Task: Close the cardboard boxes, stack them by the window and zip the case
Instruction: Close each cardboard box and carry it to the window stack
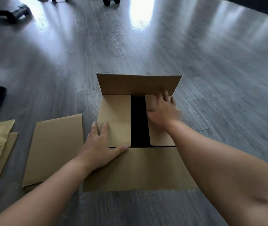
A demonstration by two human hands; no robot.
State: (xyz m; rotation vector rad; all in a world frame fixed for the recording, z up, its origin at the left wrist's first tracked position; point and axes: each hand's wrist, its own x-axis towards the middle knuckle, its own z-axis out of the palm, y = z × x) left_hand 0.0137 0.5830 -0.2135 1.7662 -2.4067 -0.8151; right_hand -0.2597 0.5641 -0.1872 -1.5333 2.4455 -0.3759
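Evidently both hands lie flat and spread on the cardboard box (139, 167) on the floor (146, 46): left hand (100, 149) pressing the left inner flap (115, 118), right hand (162, 111) the right inner flap (158, 134), so the long flaps can fold over; the gap between shows only darkness, contents probably untellable. Flattened cardboard (53, 149) lies just left.

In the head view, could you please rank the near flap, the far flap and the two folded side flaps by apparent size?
1. Near flap, though nearness inflates it.
2. Far flap.
3. Left side flap.
4. Right side flap, partly hidden, so unsure.
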